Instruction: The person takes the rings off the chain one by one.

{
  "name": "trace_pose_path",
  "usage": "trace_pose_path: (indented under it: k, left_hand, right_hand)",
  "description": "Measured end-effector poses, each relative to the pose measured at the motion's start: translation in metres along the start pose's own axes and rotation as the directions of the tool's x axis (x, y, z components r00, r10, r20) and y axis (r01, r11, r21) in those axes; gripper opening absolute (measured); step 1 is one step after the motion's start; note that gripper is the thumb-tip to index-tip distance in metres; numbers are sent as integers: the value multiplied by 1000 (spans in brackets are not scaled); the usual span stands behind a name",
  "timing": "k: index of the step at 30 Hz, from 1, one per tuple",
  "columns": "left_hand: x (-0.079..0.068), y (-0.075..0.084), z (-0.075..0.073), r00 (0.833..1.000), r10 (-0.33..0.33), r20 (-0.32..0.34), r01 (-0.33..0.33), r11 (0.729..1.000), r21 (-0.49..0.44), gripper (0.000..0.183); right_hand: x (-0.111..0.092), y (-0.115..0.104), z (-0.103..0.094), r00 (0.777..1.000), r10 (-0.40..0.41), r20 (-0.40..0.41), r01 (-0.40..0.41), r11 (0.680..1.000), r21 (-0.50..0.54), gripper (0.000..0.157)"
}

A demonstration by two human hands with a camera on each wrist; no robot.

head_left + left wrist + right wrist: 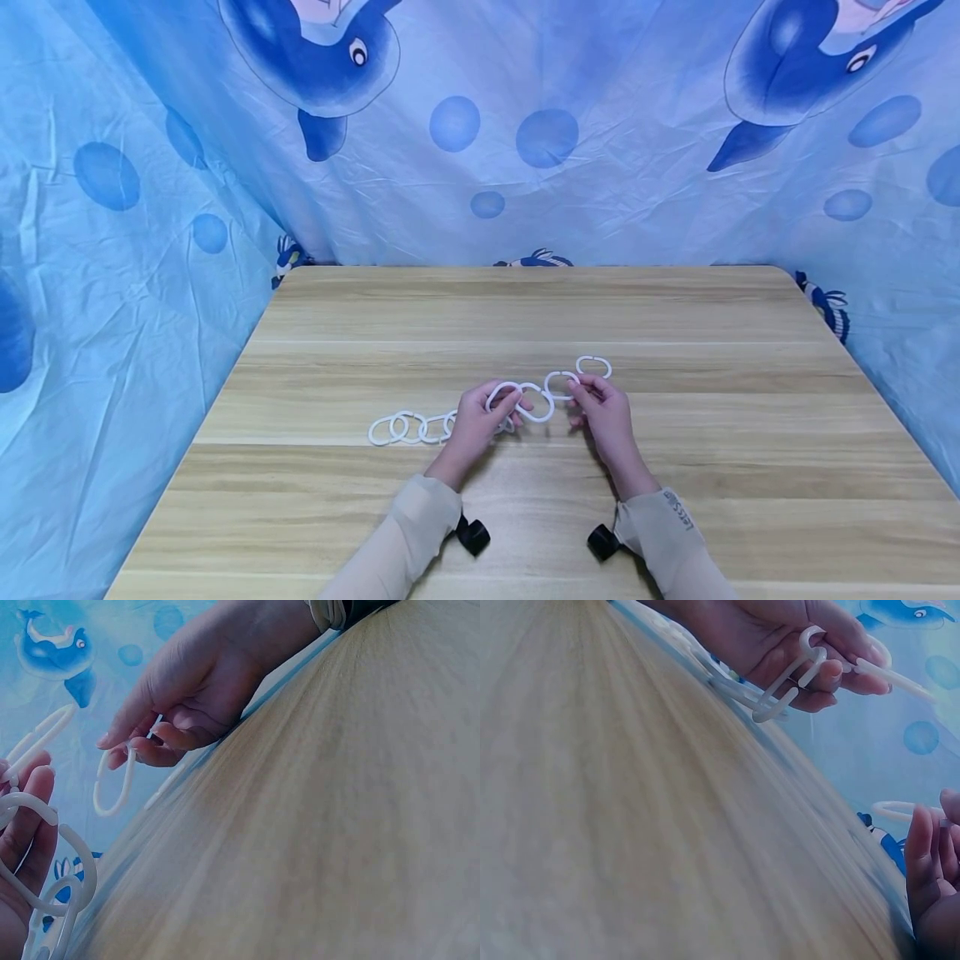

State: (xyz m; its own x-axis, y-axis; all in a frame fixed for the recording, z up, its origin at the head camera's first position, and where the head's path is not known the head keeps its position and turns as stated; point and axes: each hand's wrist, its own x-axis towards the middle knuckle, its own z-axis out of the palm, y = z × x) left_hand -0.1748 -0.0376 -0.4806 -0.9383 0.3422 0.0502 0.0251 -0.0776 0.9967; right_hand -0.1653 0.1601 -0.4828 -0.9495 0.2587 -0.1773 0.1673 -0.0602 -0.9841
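Observation:
My left hand (474,423) pinches a white plastic link (504,383) between thumb and fingers. Hooked to it, another open-gapped link (536,420) points toward the right hand. The joined links form a white chain (424,435) that trails leftward under the left hand onto the table, partly hidden by it. My right hand (606,410) holds a separate-looking link (561,373) by its right side, close beside the chain's end. In the left wrist view that link (97,796) hangs from the right thumb and fingertips. The right wrist view shows several links (769,712) around the left fingers.
A loose white link (592,357) lies on the table just beyond the right hand. The wood-grain table (675,317) has a blue dolphin-print curtain (487,75) behind it and at both sides. Black wrist cameras (474,537) sit at both sleeves.

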Motion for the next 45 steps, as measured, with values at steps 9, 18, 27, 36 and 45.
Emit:
trace_pose_path:
  k: [9,18,27,36,45]
  left_hand:
    - [-1,3,1,1000,-12,-1,12,1000,-4,28]
    - [-2,2,1,1000,-4,-3,4,1000,-8,29]
    - [-1,2,1,1000,-11,3,11,1000,-16,29]
    - [-1,3,1,1000,-12,-1,12,1000,-13,30]
    - [-2,4,0,1000,-16,-5,16,1000,-5,28]
  right_hand:
    - [1,-1,-3,999,32,-16,-32,999,-14,25]
    - [4,-2,-10,999,34,-28,-36,997,-70,30]
    - [6,-7,-18,998,49,-27,-52,989,-141,33]
    - [10,-9,-29,998,44,-52,-55,972,-229,31]
    - [13,-11,-36,996,73,-45,-84,951,-299,32]
